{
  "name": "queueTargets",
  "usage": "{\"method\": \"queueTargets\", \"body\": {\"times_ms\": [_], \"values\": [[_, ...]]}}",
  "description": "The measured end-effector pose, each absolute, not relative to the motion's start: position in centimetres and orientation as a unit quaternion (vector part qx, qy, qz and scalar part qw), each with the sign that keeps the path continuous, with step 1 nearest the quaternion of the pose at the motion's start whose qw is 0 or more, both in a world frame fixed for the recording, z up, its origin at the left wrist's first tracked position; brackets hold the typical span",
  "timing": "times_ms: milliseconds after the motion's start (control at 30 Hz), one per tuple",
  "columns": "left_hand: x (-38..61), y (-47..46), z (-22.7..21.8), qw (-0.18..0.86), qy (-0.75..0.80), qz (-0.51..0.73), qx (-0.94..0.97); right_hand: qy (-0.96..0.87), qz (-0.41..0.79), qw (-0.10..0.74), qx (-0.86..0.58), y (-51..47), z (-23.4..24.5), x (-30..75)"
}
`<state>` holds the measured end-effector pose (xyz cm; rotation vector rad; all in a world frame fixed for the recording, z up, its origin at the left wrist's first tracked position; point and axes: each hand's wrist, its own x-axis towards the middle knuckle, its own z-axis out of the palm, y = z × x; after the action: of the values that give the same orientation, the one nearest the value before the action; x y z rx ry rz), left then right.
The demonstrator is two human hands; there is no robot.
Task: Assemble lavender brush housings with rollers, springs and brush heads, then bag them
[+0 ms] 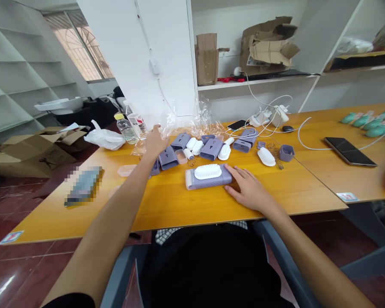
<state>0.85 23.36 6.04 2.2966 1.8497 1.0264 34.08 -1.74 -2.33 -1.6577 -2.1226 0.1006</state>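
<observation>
In front of me lies a long purple plastic case with a pinkish translucent end at its left. A white oval bristle brush head rests on top of it, bristles up. My right hand lies on the table at the case's right end, fingers spread, fingertips against or close beside it. My left hand reaches to the back left, over the near side of a purple sleeve, fingers apart. What its fingertips touch is hard to make out. More purple sleeves and a white brush part sit nearby.
A white brush part, a metal spring and a purple cup lie to the right. Clear plastic wrap, bottles, tangled chargers and a phone line the back. A tablet lies far right.
</observation>
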Motion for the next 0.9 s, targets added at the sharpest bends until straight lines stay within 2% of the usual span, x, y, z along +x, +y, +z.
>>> {"method": "queueTargets", "body": {"times_ms": [133, 233, 400, 533, 900], "values": [[-0.7, 19.3, 8.8, -0.019, 0.551, 0.374, 0.746, -0.768, 0.021, 0.21, -0.605, -1.5, -2.8, 34.1], [-1.9, 13.5, 9.3, 0.006, 0.446, 0.396, 0.803, -0.755, 0.014, 0.213, -0.62, -1.2, -3.2, 34.2], [-4.9, 4.4, 5.6, 0.069, 0.433, 0.326, 0.837, -0.747, 0.012, 0.238, -0.62, -0.8, -3.7, 34.3], [-7.1, 2.1, 1.9, 0.085, 0.466, 0.319, 0.821, -0.743, 0.005, 0.252, -0.62, -0.8, -3.8, 34.3], [-7.1, 2.0, -0.4, 0.005, 0.484, 0.289, 0.826, -0.743, 0.011, 0.252, -0.62, -1.1, -3.4, 34.3]]}}
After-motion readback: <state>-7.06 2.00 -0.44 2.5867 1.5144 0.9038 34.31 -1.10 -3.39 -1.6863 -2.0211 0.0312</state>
